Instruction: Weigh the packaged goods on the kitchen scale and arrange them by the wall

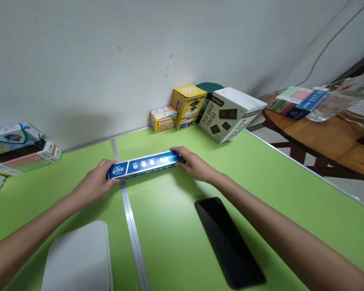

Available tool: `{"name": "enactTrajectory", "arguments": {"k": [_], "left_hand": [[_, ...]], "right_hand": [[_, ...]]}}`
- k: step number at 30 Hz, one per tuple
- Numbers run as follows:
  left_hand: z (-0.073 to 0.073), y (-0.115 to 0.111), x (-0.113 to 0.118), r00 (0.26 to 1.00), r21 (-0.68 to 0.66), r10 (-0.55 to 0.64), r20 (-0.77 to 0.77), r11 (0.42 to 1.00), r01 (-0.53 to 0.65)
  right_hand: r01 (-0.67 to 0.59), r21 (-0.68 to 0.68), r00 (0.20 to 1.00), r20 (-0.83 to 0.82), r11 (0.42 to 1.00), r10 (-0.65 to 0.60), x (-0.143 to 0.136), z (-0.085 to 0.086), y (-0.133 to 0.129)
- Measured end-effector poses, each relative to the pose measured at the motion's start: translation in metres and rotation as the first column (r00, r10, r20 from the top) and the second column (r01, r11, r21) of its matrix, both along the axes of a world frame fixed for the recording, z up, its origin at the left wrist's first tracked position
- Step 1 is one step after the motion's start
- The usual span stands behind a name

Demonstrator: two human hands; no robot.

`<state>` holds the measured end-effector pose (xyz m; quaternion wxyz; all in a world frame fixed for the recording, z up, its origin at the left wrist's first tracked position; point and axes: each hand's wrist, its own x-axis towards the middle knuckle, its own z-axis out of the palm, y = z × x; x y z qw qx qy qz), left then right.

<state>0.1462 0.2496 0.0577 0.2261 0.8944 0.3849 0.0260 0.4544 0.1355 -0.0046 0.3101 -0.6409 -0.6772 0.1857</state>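
A long, narrow blue toothpaste box (145, 163) with white lettering lies crosswise between my two hands over the green table. My left hand (95, 180) grips its left end, thumb on the near side and fingers at the far side. At the other end my right hand (194, 163) pinches the box between thumb and fingers. Below my right forearm a black smartphone (230, 242) rests on the table. Nearest my left forearm is a white rounded case or pad (80, 258), cut off by the bottom edge of the view.
Against the wall stand a small orange-and-white box (164, 119), a yellow box (188, 107) and a tilted white Super Meal box (230, 115). Several cartons, one a soap box (15, 137), sit at the left. A metal seam (130, 226) crosses the green table. A wooden table (318, 133) stands right.
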Motion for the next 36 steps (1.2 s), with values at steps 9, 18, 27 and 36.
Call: {"name": "enactTrajectory", "arguments": {"k": [9, 18, 27, 36], "left_hand": [[-0.009, 0.054, 0.015, 0.972, -0.004, 0.233, -0.018, 0.972, -0.233], [-0.022, 0.053, 0.091, 0.986, -0.133, 0.111, 0.126, 0.987, -0.094], [-0.055, -0.013, 0.230, 0.901, -0.521, 0.134, 0.412, 0.846, 0.112], [-0.074, -0.039, 0.288, 0.893, -0.607, 0.035, 0.448, 0.746, 0.275]], "right_hand": [[-0.038, 0.010, 0.990, 0.136, 0.999, 0.036, 0.010, 0.000, 0.084], [0.235, -0.115, 0.969, -0.045, 0.965, -0.241, 0.047, 0.002, -0.020], [0.731, -0.247, 0.573, -0.285, 0.636, -0.769, 0.056, -0.010, -0.113], [0.844, -0.205, 0.432, -0.288, 0.496, -0.855, 0.082, -0.016, -0.110]]}}
